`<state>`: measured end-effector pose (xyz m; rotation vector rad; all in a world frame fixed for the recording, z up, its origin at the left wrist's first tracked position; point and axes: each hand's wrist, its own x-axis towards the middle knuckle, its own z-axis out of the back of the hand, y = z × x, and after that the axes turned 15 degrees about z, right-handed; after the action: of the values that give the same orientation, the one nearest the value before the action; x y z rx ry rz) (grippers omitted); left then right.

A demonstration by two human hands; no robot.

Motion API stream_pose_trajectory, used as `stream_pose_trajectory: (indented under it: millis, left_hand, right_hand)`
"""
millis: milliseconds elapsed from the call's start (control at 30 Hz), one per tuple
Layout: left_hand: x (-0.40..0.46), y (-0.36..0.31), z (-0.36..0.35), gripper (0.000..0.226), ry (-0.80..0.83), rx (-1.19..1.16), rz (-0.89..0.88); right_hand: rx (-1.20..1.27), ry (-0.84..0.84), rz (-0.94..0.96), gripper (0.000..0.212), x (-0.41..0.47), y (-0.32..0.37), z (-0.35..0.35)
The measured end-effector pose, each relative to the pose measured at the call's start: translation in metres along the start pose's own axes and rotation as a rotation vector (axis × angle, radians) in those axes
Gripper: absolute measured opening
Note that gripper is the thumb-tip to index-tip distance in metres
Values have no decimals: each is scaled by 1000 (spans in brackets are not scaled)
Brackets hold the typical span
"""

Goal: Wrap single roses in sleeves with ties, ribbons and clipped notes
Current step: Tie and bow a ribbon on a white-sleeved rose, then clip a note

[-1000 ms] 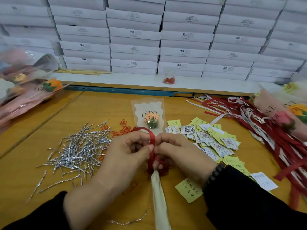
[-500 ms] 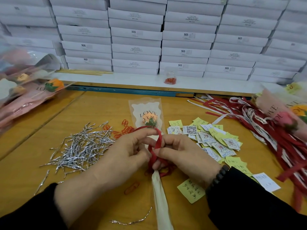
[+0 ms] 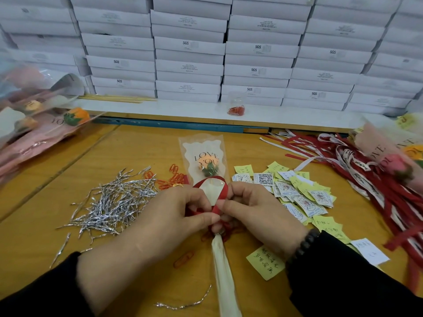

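Here we pinch the red ribbon [image 3: 218, 202] between left hand [image 3: 180, 216] and right hand [image 3: 256, 211], keeping its loop flat while cinching above the sleeve [image 3: 203, 156] neck.

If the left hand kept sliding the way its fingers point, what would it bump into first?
Probably the right hand. The left hand points rightward across the looped red ribbon both pinch, fingertips nearly touching already.

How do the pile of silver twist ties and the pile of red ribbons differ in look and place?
The silver twist ties are short, thin, crinkled and shiny, and lie left of the hands. The red ribbons are long, flat and matte, some white with print, and lie far right. Both are loose heaps on the wooden table.
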<state>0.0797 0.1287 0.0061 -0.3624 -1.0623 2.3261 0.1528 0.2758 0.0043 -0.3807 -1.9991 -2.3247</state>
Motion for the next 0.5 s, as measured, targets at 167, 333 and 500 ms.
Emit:
stream_pose_trajectory:
  millis: [167,333,500]
  left_hand:
    - [3,1,-2,10,-24,-117,42]
    - [4,0,0,16,51,-212,78]
    - [3,1,-2,22,96,-210,88]
  right_hand:
    - [35,-18,-4,14,-2,1,1]
    - [-114,84,75,33,-4,-1,-1]
    - [-439,76,187,42,-4,-5,-11]
